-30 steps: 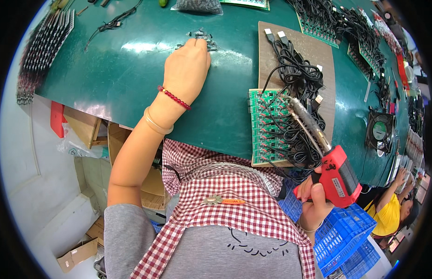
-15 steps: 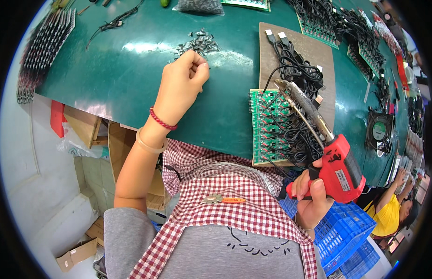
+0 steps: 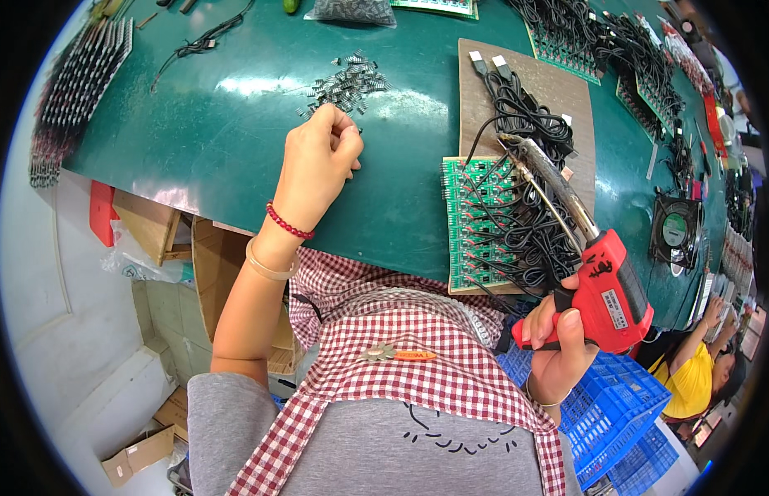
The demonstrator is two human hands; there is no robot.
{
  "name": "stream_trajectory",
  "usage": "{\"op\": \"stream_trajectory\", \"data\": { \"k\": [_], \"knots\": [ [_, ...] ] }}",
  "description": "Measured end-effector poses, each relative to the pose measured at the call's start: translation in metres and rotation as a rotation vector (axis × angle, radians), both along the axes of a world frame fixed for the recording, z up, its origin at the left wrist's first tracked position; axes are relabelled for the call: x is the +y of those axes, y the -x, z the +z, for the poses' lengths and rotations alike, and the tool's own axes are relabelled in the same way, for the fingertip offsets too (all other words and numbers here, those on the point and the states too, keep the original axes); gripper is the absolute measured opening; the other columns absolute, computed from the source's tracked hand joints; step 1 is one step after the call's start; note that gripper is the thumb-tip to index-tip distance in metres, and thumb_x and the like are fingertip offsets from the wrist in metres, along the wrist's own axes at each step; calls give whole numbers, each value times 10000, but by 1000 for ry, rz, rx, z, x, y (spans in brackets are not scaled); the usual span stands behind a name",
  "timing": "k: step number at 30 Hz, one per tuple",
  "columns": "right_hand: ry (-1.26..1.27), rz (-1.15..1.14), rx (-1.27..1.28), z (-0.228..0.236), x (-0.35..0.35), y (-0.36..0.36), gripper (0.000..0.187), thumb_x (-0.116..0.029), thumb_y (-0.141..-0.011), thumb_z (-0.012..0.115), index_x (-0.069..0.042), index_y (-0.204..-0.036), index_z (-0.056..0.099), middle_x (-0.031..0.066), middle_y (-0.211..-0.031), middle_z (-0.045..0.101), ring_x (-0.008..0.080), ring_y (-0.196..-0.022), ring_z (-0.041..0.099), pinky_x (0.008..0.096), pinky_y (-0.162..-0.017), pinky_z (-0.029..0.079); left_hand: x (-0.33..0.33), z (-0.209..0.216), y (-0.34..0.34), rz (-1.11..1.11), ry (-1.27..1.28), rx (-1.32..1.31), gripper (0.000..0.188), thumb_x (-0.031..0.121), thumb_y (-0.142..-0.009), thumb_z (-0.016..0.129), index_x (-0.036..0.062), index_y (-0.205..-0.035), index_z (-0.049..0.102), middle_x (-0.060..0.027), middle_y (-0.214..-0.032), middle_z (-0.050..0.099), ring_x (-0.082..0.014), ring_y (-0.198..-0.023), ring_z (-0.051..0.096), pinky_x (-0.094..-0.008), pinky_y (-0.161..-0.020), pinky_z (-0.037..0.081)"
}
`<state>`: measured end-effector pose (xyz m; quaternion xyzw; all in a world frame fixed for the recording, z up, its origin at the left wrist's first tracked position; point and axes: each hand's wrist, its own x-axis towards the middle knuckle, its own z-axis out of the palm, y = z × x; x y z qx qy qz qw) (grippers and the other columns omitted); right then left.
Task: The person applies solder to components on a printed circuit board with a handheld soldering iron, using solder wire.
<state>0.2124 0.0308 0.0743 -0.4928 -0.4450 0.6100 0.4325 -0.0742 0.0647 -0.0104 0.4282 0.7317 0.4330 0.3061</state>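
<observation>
My left hand (image 3: 322,157) is closed in a pinch at the near side of a pile of small dark pin components (image 3: 348,83); what its fingertips hold, if anything, is hidden. My right hand (image 3: 556,343) grips a red soldering gun (image 3: 609,289), its metal tube and tip pointing up and to the left. Beneath the tip lies a green circuit board panel (image 3: 467,223) with black cables (image 3: 529,231) attached. The panel rests partly on a brown board (image 3: 579,124), where two white-ended USB plugs (image 3: 477,59) lie at the far end.
The green table (image 3: 236,140) carries a bag of dark parts (image 3: 351,11) at the far edge. Stacked strips (image 3: 83,87) stand at far left. A small fan (image 3: 674,231) lies right; below it are blue crates (image 3: 608,413) and a person in yellow (image 3: 689,364).
My left hand has drawn slightly back toward me from the pile, still pinched. The soldering gun has shifted slightly to the right, still in my right hand.
</observation>
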Motion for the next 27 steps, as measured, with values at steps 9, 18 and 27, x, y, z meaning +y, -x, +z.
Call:
{"op": "stream_trajectory", "data": {
  "k": [9, 18, 27],
  "knots": [
    [19, -9, -4, 0, -1, 4, 345, -226, -886, 513, 12, -1114, 410, 37, -580, 428, 100, -463, 387, 253, -463, 361, -5, -3, -11, -53, -68, 104, 82, -1, -829, 531, -23, -900, 565, -51, -718, 574, -75, -556, 545, -208, -484, 435],
    [25, -7, 50, -2, -1, -3, 347, -157, -864, 545, 9, -1131, 401, 62, -633, 473, 119, -517, 447, 267, -523, 418, -17, 29, -31, -194, 80, -353, 95, 17, -853, 534, -36, -922, 571, -91, -775, 624, -94, -576, 576, -220, -505, 474],
    [27, 275, -164, 1, 1, 13, 480, 128, -729, 581, -1, -1162, 419, 98, -869, 551, 134, -763, 537, 252, -672, 464, -58, 61, -103, -535, 206, -1043, 72, -15, -870, 519, -27, -933, 486, -73, -794, 596, -102, -665, 618, -229, -585, 537]
  ]
}}
